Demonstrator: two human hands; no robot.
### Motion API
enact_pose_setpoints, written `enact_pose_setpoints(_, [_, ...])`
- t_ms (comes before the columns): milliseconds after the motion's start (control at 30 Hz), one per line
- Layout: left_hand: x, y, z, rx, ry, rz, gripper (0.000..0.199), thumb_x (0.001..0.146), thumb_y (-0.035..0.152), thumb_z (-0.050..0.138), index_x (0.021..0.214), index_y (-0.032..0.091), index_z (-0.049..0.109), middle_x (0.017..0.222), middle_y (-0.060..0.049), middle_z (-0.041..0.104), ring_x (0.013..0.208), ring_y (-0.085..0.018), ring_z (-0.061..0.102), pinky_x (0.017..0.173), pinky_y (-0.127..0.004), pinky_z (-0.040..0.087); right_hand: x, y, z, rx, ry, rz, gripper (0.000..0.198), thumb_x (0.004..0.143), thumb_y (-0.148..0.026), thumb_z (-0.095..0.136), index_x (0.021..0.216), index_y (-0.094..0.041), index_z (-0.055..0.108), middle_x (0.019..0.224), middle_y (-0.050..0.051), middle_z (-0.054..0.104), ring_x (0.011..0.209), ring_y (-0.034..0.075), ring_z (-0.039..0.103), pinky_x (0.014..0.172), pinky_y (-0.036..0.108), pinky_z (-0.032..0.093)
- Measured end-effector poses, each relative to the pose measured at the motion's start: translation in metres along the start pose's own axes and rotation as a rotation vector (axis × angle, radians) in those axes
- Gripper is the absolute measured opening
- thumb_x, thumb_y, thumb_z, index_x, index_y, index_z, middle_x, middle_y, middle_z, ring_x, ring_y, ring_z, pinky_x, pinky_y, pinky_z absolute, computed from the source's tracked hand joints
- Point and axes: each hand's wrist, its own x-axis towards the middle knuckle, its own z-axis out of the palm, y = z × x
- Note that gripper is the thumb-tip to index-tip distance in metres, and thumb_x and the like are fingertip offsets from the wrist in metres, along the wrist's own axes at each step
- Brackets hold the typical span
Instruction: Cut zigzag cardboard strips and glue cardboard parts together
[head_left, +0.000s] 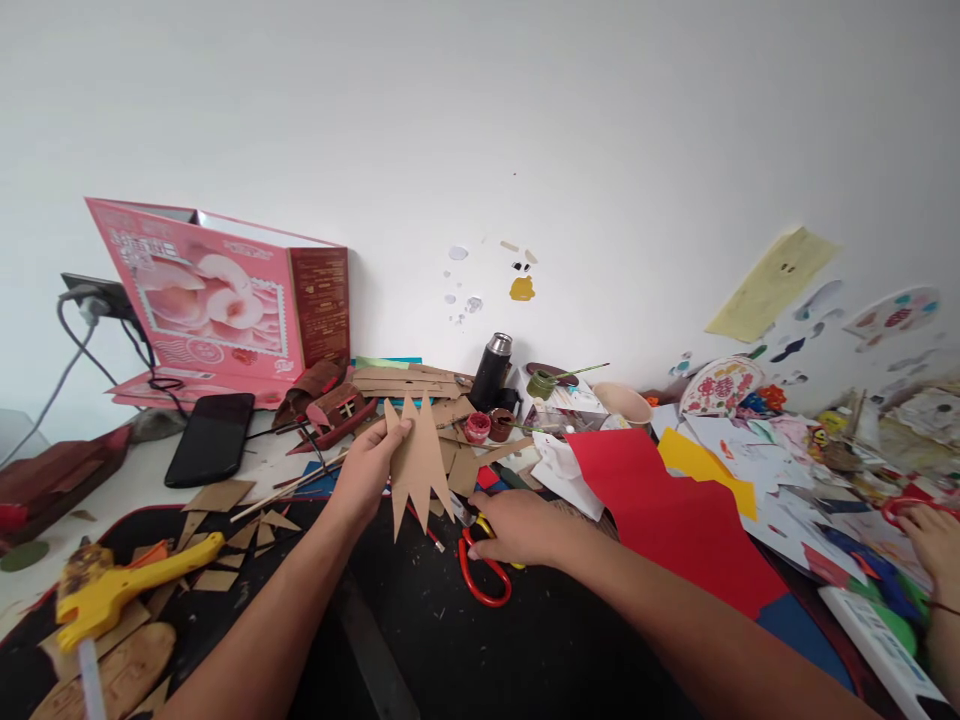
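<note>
My left hand [373, 460] pinches a piece of brown cardboard [420, 455], thumb on its face. The cardboard is cut to sharp points at top and bottom and is held upright above the black mat. Just to its right, my right hand [517, 528] is closed on a pair of scissors [487, 590] with red loop handles. The blades point up and left toward the cardboard's lower edge. Yellow parts show beneath the right hand; whether they belong to the scissors I cannot tell. A thin red stick [433, 538] lies under the cardboard.
A yellow glue gun [135, 590] lies among cardboard scraps at left, near a black phone [210, 440]. Paint jars [478, 428] and a black flask [491, 372] stand behind. Red paper [675, 510] covers the right. Another person's hand [930, 540] holds red-handled scissors at far right.
</note>
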Motion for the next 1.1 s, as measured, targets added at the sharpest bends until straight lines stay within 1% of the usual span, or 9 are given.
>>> enact_pose_setpoints(100, [0.001, 0.000, -0.002, -0.017, 0.019, 0.009, 0.064, 0.055, 0.070, 0.096, 0.087, 0.018, 0.077, 0.074, -0.005, 0.078, 0.062, -0.022, 0.069, 0.063, -0.031, 0.052, -0.001, 0.003, 0.004, 0.027, 0.043, -0.013, 0.059, 0.094, -0.050, 0.078, 0.141, -0.017, 0.070, 0.119, 0.020, 0.081, 0.108, 0.039, 0.078, 0.080, 0.038, 0.053])
enact_pose_setpoints(200, [0.001, 0.001, -0.001, -0.006, 0.034, 0.013, 0.065, 0.055, 0.073, 0.094, 0.086, 0.019, 0.076, 0.073, -0.005, 0.078, 0.064, -0.024, 0.070, 0.064, -0.031, 0.052, 0.001, 0.008, 0.008, 0.139, 0.157, -0.005, 0.036, 0.099, -0.046, 0.072, 0.124, -0.021, 0.080, 0.108, 0.015, 0.083, 0.100, 0.034, 0.078, 0.077, 0.034, 0.050])
enact_pose_setpoints(367, [-0.006, 0.003, 0.006, 0.090, -0.091, -0.055, 0.062, 0.054, 0.072, 0.095, 0.082, 0.020, 0.076, 0.072, -0.006, 0.078, 0.063, -0.025, 0.070, 0.060, -0.032, 0.053, 0.020, 0.020, 0.020, 0.726, 0.304, 0.062, 0.032, 0.107, -0.050, 0.059, 0.107, -0.022, 0.075, 0.076, 0.002, 0.076, 0.053, 0.018, 0.066, 0.058, 0.028, 0.047])
enact_pose_setpoints(467, [-0.008, 0.002, 0.010, 0.164, -0.173, -0.084, 0.060, 0.057, 0.073, 0.093, 0.080, 0.020, 0.076, 0.073, -0.006, 0.078, 0.062, -0.024, 0.068, 0.059, -0.032, 0.053, 0.040, 0.021, 0.030, 1.085, 0.342, -0.005, 0.041, 0.100, -0.063, 0.065, 0.103, -0.022, 0.068, 0.069, -0.001, 0.070, 0.046, 0.015, 0.060, 0.048, 0.025, 0.044])
enact_pose_setpoints(567, [-0.009, 0.001, 0.011, 0.202, -0.185, -0.081, 0.056, 0.056, 0.068, 0.095, 0.077, 0.020, 0.077, 0.071, -0.005, 0.077, 0.063, -0.025, 0.069, 0.059, -0.033, 0.054, 0.060, 0.014, 0.035, 1.279, 0.339, -0.056, 0.050, 0.095, -0.072, 0.065, 0.096, -0.022, 0.062, 0.067, -0.003, 0.067, 0.043, 0.013, 0.058, 0.042, 0.023, 0.039])
enact_pose_setpoints(700, [-0.010, -0.001, 0.013, 0.219, -0.193, -0.103, 0.051, 0.056, 0.060, 0.098, 0.079, 0.020, 0.076, 0.071, -0.004, 0.076, 0.065, -0.026, 0.070, 0.062, -0.034, 0.056, 0.078, -0.002, 0.036, 1.325, 0.389, -0.105, 0.053, 0.092, -0.075, 0.066, 0.083, -0.024, 0.057, 0.054, -0.005, 0.059, 0.043, 0.016, 0.057, 0.041, 0.024, 0.039])
enact_pose_setpoints(967, [0.001, -0.009, 0.000, 0.269, -0.040, 0.103, 0.059, 0.074, 0.078, 0.081, 0.079, 0.021, 0.070, 0.060, -0.001, 0.068, 0.050, -0.017, 0.059, 0.051, -0.028, 0.045, 0.082, 0.000, 0.052, 1.581, 0.626, -0.014, 0.053, 0.083, -0.077, 0.073, 0.079, -0.025, 0.058, 0.054, -0.005, 0.052, 0.040, 0.016, 0.047, 0.038, 0.028, 0.037])
enact_pose_setpoints(1033, [0.004, -0.009, -0.004, 0.234, 0.050, 0.148, 0.055, 0.075, 0.074, 0.083, 0.084, 0.020, 0.070, 0.061, 0.000, 0.068, 0.049, -0.016, 0.059, 0.051, -0.027, 0.046, 0.076, 0.012, 0.049, 1.616, 0.722, 0.010, 0.048, 0.084, -0.070, 0.075, 0.079, -0.024, 0.062, 0.057, -0.003, 0.058, 0.045, 0.017, 0.052, 0.041, 0.029, 0.041])
enact_pose_setpoints(1100, [0.007, -0.007, -0.007, 0.204, 0.119, 0.187, 0.049, 0.078, 0.067, 0.084, 0.085, 0.020, 0.070, 0.062, 0.001, 0.067, 0.049, -0.015, 0.058, 0.051, -0.026, 0.046, 0.070, 0.025, 0.041, 1.735, 0.896, 0.048, 0.042, 0.085, -0.063, 0.077, 0.087, -0.023, 0.067, 0.075, 0.002, 0.073, 0.065, 0.022, 0.067, 0.056, 0.032, 0.054])
